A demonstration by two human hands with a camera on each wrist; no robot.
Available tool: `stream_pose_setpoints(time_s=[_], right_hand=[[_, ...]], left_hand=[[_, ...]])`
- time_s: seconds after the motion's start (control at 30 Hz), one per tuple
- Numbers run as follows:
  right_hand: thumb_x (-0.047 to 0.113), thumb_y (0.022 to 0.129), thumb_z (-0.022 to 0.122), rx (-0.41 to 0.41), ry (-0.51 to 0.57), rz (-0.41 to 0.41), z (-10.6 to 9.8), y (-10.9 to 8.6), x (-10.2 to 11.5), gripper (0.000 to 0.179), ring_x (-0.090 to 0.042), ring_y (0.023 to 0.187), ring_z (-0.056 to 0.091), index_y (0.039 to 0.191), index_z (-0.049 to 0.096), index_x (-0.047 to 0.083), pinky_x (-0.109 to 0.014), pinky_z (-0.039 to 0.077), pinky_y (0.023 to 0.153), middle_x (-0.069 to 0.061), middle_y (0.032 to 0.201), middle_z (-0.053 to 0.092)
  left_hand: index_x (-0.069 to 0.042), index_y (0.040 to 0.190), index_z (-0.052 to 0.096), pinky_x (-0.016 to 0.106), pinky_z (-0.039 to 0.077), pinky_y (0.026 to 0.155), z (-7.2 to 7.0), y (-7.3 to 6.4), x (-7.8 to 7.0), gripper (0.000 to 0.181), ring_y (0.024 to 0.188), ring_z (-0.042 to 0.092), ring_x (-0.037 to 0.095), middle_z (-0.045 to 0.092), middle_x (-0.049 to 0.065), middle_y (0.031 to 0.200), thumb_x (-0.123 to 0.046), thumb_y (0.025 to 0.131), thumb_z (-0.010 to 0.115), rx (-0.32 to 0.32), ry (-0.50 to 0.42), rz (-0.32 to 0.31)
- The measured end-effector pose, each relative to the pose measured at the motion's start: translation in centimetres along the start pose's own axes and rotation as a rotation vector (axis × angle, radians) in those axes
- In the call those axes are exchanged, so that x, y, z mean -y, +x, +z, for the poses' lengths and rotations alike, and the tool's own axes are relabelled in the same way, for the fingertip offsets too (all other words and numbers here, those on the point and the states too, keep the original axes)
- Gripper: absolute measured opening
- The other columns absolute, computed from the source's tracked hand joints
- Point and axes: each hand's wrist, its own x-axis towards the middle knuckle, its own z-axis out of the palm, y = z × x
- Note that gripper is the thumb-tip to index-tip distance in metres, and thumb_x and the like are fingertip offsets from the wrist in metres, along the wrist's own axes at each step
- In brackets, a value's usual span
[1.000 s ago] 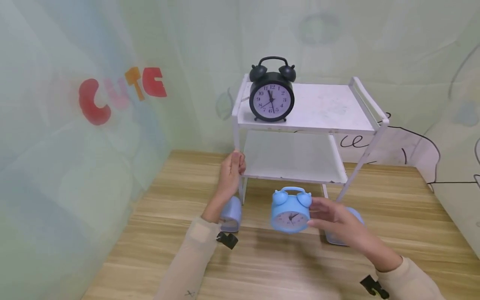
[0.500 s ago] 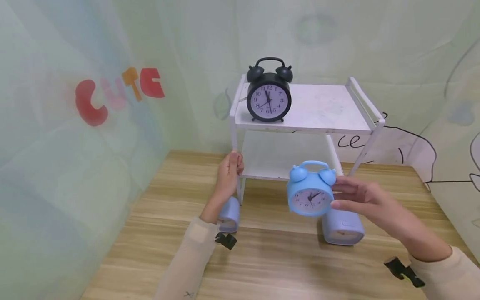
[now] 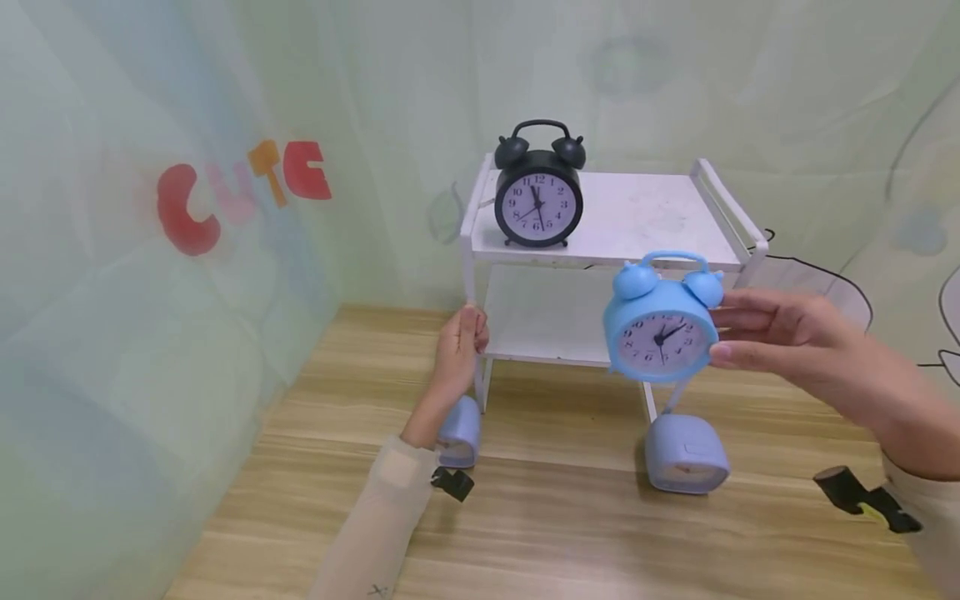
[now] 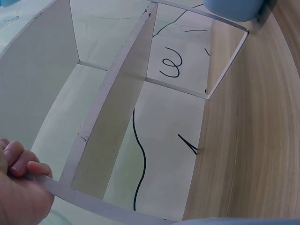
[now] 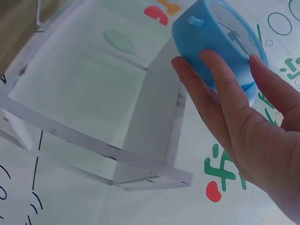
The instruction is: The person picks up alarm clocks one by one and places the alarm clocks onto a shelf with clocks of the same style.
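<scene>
My right hand [image 3: 802, 333] pinches a light blue twin-bell alarm clock [image 3: 663, 333] by its side, held in the air before the right part of a white two-tier shelf [image 3: 637, 217]. In the right wrist view, the fingers lie along the back of the blue clock [image 5: 201, 42] and the thumb is at its front rim. My left hand [image 3: 459, 342] grips the shelf's front left leg, just beside the lower tier. A black twin-bell alarm clock [image 3: 538, 196] stands upright on the left of the top tier.
A lavender clock [image 3: 686, 454] rests on the wooden table [image 3: 555, 533] by the shelf's front right leg. Another lavender clock [image 3: 459, 429] is partly hidden behind my left forearm. Fabric walls [image 3: 375, 100] stand behind and to the left.
My right hand has lifted the blue alarm clock up and to the right, from below the lower tier to about the top tier's front edge. My left hand keeps its grip on the leg.
</scene>
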Motion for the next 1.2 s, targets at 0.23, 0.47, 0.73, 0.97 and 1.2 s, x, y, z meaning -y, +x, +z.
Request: stream_pose_setpoints(time_s=[0.23,0.47,0.73,0.97,1.2], right_hand=[[-0.020,0.095,0.050,0.019,0.135,-0.064,-3.1,1.5,0.9,0.050,-0.020,0.108,0.067,0.137,0.054,0.005,-0.030,0.055,0.084,-0.010,0.125,0.067],[-0.023,0.096,0.040,0.084,0.346,-0.092,-6.5,3.4,1.1,0.051,-0.025,0.110,0.067,0.139,0.052,0.003,-0.031,0.053,0.088,-0.015,0.129,0.064],[-0.022,0.097,0.039,0.107,0.406,-0.075,-8.5,5.4,1.3,0.050,-0.027,0.107,0.068,0.138,0.053,0.003,-0.033,0.052,0.088,-0.017,0.128,0.064],[-0.021,0.097,0.042,0.106,0.361,-0.056,-9.3,7.3,1.6,0.046,-0.025,0.110,0.067,0.135,0.054,0.003,-0.032,0.053,0.087,-0.016,0.126,0.065],[-0.020,0.098,0.040,0.139,0.381,-0.038,-10.0,8.4,1.4,0.047,-0.025,0.113,0.065,0.135,0.055,0.005,-0.033,0.052,0.088,-0.016,0.128,0.064]], left_hand=[[0.014,0.082,0.037,0.032,0.035,0.059,0.1,-0.4,-2.8,0.033,0.061,0.036,0.027,0.034,0.034,0.068,0.001,0.108,0.021,0.007,-0.004,0.013],[0.013,0.082,0.037,0.032,0.035,0.059,0.1,-0.5,-3.3,0.033,0.062,0.036,0.027,0.033,0.033,0.068,0.000,0.109,0.021,0.012,-0.002,-0.003],[0.013,0.083,0.038,0.033,0.036,0.060,-0.1,-0.7,-3.3,0.034,0.062,0.037,0.027,0.036,0.034,0.069,-0.002,0.109,0.022,0.015,0.022,-0.014],[0.010,0.082,0.037,0.031,0.036,0.059,0.0,-0.7,-3.3,0.035,0.061,0.036,0.025,0.035,0.030,0.068,-0.004,0.110,0.022,0.008,0.017,-0.011],[0.012,0.083,0.039,0.032,0.036,0.059,0.0,-0.4,-2.0,0.036,0.062,0.037,0.030,0.036,0.033,0.070,-0.003,0.110,0.021,0.007,0.029,-0.042]])
